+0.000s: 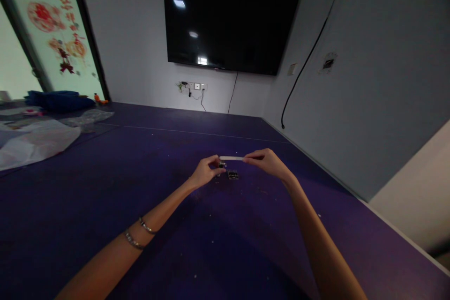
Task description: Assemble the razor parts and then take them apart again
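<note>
My right hand (270, 163) pinches one end of a thin white stick (230, 158), held level. The stick's other end reaches the fingertips of my left hand (206, 171); whether they touch it I cannot tell. Between the thumb and fingers of that left hand is a small dark part with a light, shiny edge (222, 165), too small to name. Just below the stick, a small dark square piece like a circuit board (232, 175) lies on the purple surface (225, 225).
White plastic sheeting (38, 143) and clear plastic wrap (89, 117) lie at the left. Behind them are a dark blue cloth bundle (61, 101) and a small orange object (100, 99). A television (232, 18) hangs on the wall; a black cable (305, 63) dangles at the right.
</note>
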